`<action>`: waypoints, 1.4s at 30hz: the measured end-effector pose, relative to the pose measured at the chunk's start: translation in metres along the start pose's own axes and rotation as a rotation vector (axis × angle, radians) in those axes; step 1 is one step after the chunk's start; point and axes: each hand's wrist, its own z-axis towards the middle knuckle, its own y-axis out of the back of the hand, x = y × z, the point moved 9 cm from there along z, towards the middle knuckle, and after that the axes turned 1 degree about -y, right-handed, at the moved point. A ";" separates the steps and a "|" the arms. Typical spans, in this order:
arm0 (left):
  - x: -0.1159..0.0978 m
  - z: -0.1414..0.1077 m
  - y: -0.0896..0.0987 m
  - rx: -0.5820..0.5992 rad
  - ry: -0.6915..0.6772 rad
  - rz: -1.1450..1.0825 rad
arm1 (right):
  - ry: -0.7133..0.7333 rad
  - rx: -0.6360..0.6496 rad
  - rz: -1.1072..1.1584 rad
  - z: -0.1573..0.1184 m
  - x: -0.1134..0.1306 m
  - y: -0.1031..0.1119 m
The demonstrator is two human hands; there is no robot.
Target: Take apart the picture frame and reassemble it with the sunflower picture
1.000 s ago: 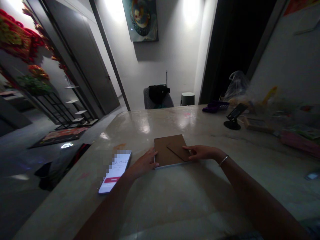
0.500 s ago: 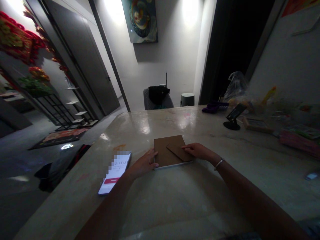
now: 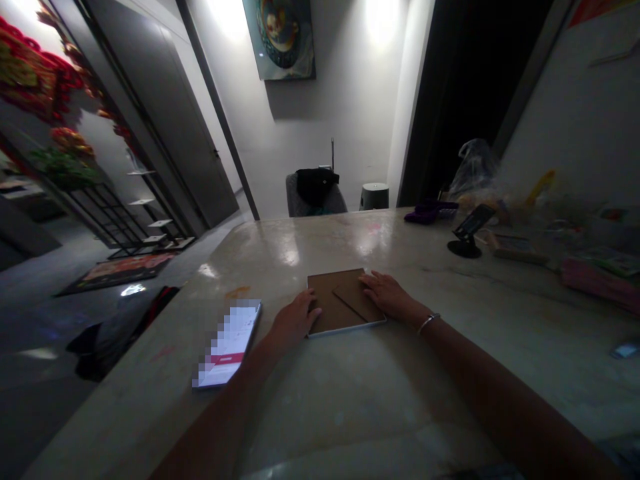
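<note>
While the box [image 3: 327, 317] is lying flat between them, the left hand [image 3: 294, 319] and right hand [image 3: 393, 297] are staying open and apart, touching opposite sides.

A flat, rectangular brown box [image 3: 344, 311] has white edges [image 3: 345, 329], and the glossy, greyish-beige stone-like tabletop [image 3: 330, 393] bears dark veining [image 3: 440, 272].

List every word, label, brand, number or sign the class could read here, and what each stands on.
No text is clearly readable.
Smartphone screen: marks too small, blurred and partly pixelated to read.
Red bar on that screen: any lettering too small.
Brown board: no lettering shows.
Pink item: too blurred to tell.
</note>
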 end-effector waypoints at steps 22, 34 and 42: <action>0.006 0.002 0.008 -0.107 0.041 -0.065 | -0.037 -0.157 0.184 -0.006 0.011 0.024; 0.008 0.000 0.023 -0.323 -0.015 -0.230 | -0.013 -0.199 0.045 -0.007 0.016 0.034; -0.013 -0.015 0.061 -0.654 -0.161 -0.021 | 0.108 -0.472 -0.053 -0.022 0.035 0.067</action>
